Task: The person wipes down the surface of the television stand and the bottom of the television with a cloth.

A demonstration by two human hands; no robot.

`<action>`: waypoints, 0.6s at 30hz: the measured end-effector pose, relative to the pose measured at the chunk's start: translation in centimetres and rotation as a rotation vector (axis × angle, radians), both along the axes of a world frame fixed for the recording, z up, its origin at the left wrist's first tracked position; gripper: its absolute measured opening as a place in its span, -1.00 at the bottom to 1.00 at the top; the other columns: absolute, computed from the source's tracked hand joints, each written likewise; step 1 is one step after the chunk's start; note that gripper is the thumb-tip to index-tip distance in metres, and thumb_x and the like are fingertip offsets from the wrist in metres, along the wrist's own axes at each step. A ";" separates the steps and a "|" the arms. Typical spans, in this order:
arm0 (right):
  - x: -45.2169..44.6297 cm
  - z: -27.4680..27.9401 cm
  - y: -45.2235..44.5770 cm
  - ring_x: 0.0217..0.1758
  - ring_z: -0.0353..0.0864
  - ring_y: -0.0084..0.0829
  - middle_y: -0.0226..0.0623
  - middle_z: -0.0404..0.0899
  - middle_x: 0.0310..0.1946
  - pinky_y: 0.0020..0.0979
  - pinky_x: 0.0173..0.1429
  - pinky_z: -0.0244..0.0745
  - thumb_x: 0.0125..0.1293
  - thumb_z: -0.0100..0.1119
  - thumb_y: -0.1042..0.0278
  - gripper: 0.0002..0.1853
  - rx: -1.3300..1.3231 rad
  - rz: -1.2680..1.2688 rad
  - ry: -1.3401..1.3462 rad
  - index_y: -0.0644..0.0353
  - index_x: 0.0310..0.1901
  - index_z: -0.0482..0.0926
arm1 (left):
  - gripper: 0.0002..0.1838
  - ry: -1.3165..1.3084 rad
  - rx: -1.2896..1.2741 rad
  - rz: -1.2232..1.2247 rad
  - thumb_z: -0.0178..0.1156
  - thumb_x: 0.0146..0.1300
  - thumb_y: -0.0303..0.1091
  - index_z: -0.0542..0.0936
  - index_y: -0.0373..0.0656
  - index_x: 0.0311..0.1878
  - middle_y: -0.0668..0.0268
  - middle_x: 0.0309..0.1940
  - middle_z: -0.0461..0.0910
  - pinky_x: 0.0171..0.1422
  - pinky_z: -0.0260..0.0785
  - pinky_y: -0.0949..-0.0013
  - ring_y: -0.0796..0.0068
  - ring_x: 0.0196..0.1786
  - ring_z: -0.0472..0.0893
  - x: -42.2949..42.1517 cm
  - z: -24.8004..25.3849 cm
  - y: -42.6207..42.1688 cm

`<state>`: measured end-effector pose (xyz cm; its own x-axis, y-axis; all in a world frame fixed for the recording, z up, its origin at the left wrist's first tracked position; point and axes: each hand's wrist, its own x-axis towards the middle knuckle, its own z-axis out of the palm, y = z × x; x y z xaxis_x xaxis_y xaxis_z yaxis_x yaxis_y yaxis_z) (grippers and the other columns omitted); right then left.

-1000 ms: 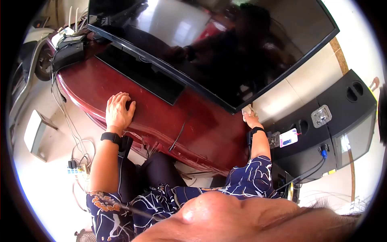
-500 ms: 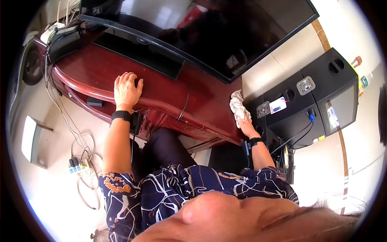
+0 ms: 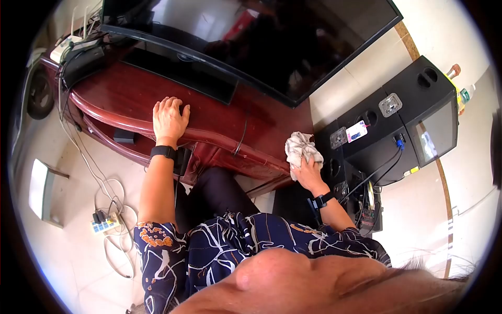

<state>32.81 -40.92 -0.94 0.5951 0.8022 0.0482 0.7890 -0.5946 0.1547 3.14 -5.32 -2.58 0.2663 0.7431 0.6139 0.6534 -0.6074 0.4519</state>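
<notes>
My left hand (image 3: pixel 170 121) lies palm down on the front rim of a dark red wooden cabinet (image 3: pixel 261 125), its fingers laid flat and nothing in them. At the cabinet's right end, my right hand (image 3: pixel 310 172) has its fingers on a crumpled whitish cloth (image 3: pixel 300 146). The cloth is bunched against the top near the edge, and part of it lies under my fingers. A large black television (image 3: pixel 246 47) stands on the cabinet, with its dark base (image 3: pixel 180 73) beyond my left hand.
Black speaker boxes (image 3: pixel 389 136) with a plugged blue connector (image 3: pixel 400 144) stand right of the cabinet. A router (image 3: pixel 76 49) and cables sit at the far left. On the floor lies a power strip (image 3: pixel 105 223) with tangled cords. A thin cable (image 3: pixel 241 138) hangs over the cabinet's front edge.
My right hand has drawn the cloth left and slightly toward me along the cabinet's end; the cloth now looks more spread. My left hand stays on the rim, with its fingers still flat.
</notes>
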 end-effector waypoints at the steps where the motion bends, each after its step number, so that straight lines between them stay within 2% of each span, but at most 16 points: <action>1: -0.9 0.4 0.8 0.20 0.23 0.44 0.36 0.01 0.35 0.16 0.34 0.17 0.35 -0.04 -0.18 -0.26 -0.002 0.041 -0.001 0.26 0.36 0.23 | -0.73 -0.015 0.038 0.005 0.20 0.24 -0.13 0.60 -0.14 -0.18 0.27 -0.04 0.62 0.38 0.20 0.12 0.24 0.20 0.50 0.1 0.0 0.0; 5: -2.0 0.8 4.2 0.19 0.23 0.44 0.38 -0.01 0.34 0.20 0.32 0.19 0.30 0.06 -0.13 -0.25 0.012 0.245 -0.007 0.24 0.36 0.24 | -0.73 0.018 0.067 -0.003 0.20 0.24 -0.13 0.60 -0.14 -0.18 0.27 -0.05 0.63 0.36 0.22 0.12 0.23 0.19 0.51 0.2 -0.4 0.3; 8: -1.7 1.3 6.9 0.19 0.23 0.45 0.38 -0.02 0.34 0.22 0.31 0.20 0.29 0.07 -0.15 -0.26 0.014 0.311 0.028 0.22 0.35 0.26 | -0.74 0.008 0.095 0.024 0.20 0.24 -0.13 0.61 -0.13 -0.21 0.28 -0.05 0.64 0.35 0.23 0.13 0.23 0.17 0.52 0.4 -0.5 0.3; 11: -1.6 1.7 8.6 0.18 0.25 0.45 0.36 -0.01 0.33 0.19 0.29 0.22 0.31 0.02 -0.19 -0.27 -0.024 0.292 0.030 0.21 0.33 0.31 | -0.71 0.058 0.022 0.024 0.16 0.26 -0.09 0.62 -0.10 -0.17 0.30 0.02 0.62 0.41 0.16 0.14 0.27 0.23 0.48 0.5 -0.4 0.3; 15: 0.0 0.1 10.6 0.19 0.26 0.35 0.23 0.03 0.35 0.19 0.28 0.23 0.30 0.02 -0.21 -0.33 0.103 0.361 -0.061 0.12 0.29 0.38 | -0.73 0.060 0.044 0.017 0.17 0.25 -0.11 0.62 -0.11 -0.18 0.32 -0.01 0.63 0.39 0.17 0.16 0.28 0.22 0.50 0.6 -0.5 0.5; 18: -0.2 0.2 11.5 0.19 0.27 0.30 0.15 0.08 0.34 0.18 0.26 0.26 0.29 0.06 -0.17 -0.37 0.130 0.316 -0.043 0.06 0.26 0.41 | -0.72 0.071 0.030 0.031 0.16 0.26 -0.11 0.62 -0.11 -0.18 0.32 0.00 0.63 0.40 0.17 0.17 0.28 0.22 0.49 0.6 -0.4 0.4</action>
